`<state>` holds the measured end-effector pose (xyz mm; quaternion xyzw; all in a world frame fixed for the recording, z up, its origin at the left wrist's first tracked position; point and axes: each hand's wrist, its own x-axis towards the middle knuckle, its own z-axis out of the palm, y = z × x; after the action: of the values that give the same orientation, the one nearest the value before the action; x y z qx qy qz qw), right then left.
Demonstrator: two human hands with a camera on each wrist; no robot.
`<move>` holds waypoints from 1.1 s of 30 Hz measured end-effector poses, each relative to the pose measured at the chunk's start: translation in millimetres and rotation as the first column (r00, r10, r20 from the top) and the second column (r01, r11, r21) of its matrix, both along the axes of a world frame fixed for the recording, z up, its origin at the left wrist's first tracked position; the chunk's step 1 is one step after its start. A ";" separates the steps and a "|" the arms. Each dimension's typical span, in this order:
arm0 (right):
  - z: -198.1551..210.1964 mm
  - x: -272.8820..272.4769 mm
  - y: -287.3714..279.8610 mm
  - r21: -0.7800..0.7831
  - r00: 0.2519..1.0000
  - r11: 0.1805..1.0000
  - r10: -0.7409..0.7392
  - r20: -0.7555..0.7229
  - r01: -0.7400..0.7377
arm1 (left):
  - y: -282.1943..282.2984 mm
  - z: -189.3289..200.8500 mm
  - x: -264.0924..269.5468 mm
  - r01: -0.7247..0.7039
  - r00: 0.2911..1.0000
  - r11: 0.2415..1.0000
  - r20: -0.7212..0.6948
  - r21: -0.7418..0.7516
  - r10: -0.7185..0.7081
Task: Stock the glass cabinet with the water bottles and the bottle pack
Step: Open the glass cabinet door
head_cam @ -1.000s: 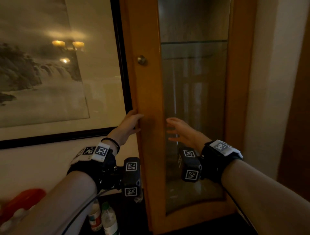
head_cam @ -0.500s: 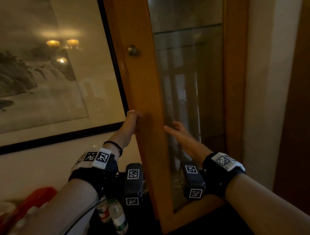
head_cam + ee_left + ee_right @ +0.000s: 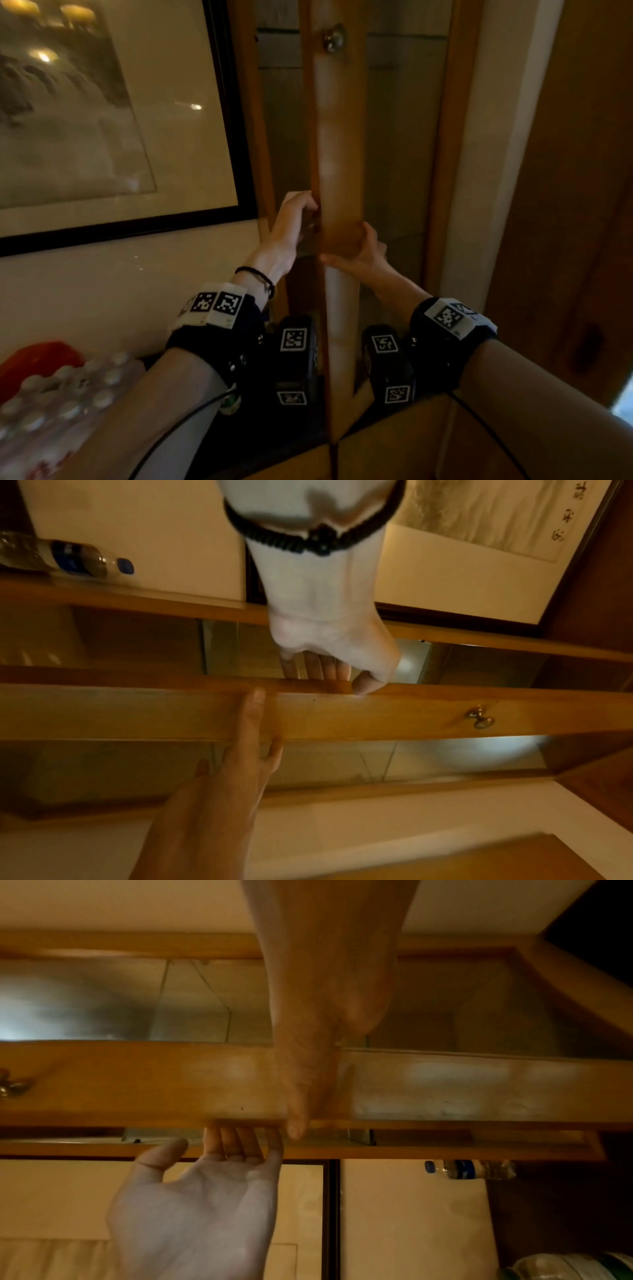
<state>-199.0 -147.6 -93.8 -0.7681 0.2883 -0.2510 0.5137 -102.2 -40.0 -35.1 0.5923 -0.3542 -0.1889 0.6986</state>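
The glass cabinet's wooden-framed door [image 3: 339,137] stands swung out, almost edge-on to me, with its metal knob [image 3: 334,39] up high. My left hand [image 3: 294,222] grips the door's free edge, fingers curled behind it and thumb on the front. My right hand [image 3: 363,250] holds the same stile slightly lower, thumb across the front and fingers behind on the glass side. The shrink-wrapped bottle pack [image 3: 51,404] lies at lower left. A single water bottle [image 3: 68,558] with a blue label stands by the cabinet's foot, and is also visible as a bottle [image 3: 469,1169] in the right wrist view.
A large framed painting [image 3: 85,102] hangs on the wall left of the cabinet. Something red [image 3: 37,359] sits behind the pack. A glass shelf [image 3: 400,240] crosses the cabinet's inside. A dark wooden panel [image 3: 565,205] stands to the right.
The door has swung from shut to well open, towards me. My left hand curled round its edge, and my right hand moved from the glass onto the stile.
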 end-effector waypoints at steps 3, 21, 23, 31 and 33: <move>-0.2 -11.3 7.2 -0.019 0.996 0.996 -0.092 0.020 0.093 | 4.6 -0.7 -13.9 0.111 0.991 0.993 0.075 0.041 -0.114; 1.7 -37.3 17.8 -0.197 0.943 0.931 -0.326 -0.071 0.308 | 16.0 24.1 -50.8 0.457 0.875 0.873 0.092 0.172 -0.476; 3.0 -47.2 16.3 -0.213 0.947 0.935 -0.308 -0.089 0.284 | 9.7 24.8 -58.9 0.403 0.898 0.894 0.105 0.196 -0.428; 10.1 -106.0 -2.9 -0.207 0.958 0.958 -0.234 -0.165 0.198 | -30.7 12.5 -112.2 0.235 0.939 0.939 0.191 0.250 -0.286; 6.9 -130.1 -16.4 -0.182 0.971 0.968 -0.197 -0.137 0.170 | -42.4 11.5 -132.0 0.260 0.932 0.935 0.191 0.243 -0.309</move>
<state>-329.1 -164.1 -86.8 -0.7959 0.3749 -0.2611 0.3973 -234.1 -82.4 -23.6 0.6234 -0.4915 -0.2571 0.5512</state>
